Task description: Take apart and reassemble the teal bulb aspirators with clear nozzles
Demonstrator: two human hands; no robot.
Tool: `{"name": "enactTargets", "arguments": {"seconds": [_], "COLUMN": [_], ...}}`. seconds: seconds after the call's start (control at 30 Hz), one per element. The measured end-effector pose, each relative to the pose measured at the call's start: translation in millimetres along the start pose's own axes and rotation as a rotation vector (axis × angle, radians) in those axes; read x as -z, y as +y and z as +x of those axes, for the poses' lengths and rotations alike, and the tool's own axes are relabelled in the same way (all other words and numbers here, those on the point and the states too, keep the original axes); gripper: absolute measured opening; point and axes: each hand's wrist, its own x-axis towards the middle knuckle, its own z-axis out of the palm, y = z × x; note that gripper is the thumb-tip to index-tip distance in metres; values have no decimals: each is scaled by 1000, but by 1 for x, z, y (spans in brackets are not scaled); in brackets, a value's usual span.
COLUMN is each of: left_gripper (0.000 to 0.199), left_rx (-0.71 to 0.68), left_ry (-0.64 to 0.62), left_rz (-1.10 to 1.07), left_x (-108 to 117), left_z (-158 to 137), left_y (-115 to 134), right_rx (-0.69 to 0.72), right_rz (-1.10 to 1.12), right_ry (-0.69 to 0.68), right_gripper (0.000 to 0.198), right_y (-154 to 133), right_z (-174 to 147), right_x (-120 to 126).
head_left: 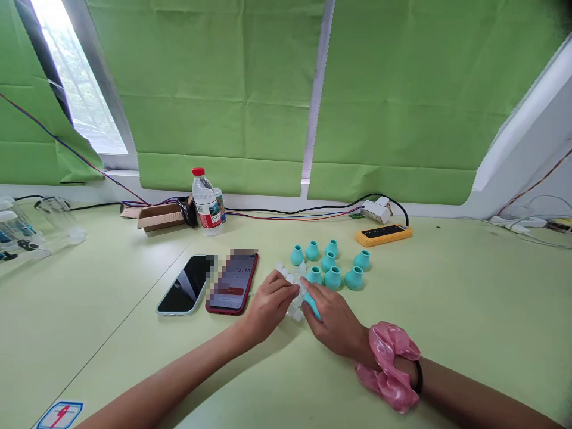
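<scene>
My right hand [333,316], with a pink scrunchie [392,363] at the wrist, is closed around a turquoise piece [311,305]. My left hand [268,307] meets it from the left with thumb and fingers pinched together; whatever lies between those fingertips is hidden. Small translucent white pieces [295,313] lie on the table under and between both hands, partly covered. Just beyond the fingers stand several small turquoise vase-shaped pieces [332,278] with round open tops.
Two phones, one pale-edged [183,289] and one red-cased [235,283], lie left of my hands. Farther back are a red-capped bottle [208,205], an open cardboard box [163,217], a yellow power strip [383,235] and cables. Clear containers [20,232] occupy the far left.
</scene>
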Motion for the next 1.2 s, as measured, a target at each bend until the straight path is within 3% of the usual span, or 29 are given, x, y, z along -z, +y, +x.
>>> {"name": "enactTargets", "arguments": {"seconds": [0.13, 0.2, 0.33, 0.5, 0.6, 0.8, 0.87, 1.07, 1.2], "left_gripper": [19, 20, 16, 7, 8, 6, 6, 9, 10], "left_rx": [-239, -281, -167, -38, -39, -159, -143, 45, 163], "left_ry": [-141, -186, -211, -51, -21, -55, -94, -190, -158], "left_rz": [329, 431, 425, 237, 217, 313, 335, 395, 211], "left_x": [7, 9, 6, 2, 2, 4, 4, -8, -14], "left_z": [0, 0, -1, 2, 2, -3, -4, -7, -9], "left_y": [4, 6, 6, 2, 0, -2, -3, -18, -25], "right_rx": [19, 25, 12, -32, -53, -134, -150, 28, 23], "right_rz": [2, -4, 22, 161, 236, 260, 243, 183, 150], "right_ry": [27, 31, 37, 69, 89, 122, 149, 199, 182], "right_gripper": [40, 39, 41, 40, 39, 38, 37, 34, 22], "right_y": [-1, -1, 0, 0, -1, 9, 11, 6, 8], "right_z": [-1, 0, 1, 4, 4, 9, 11, 11, 11], "right_x": [-2, -2, 1, 10, 11, 13, 17, 16, 8]}}
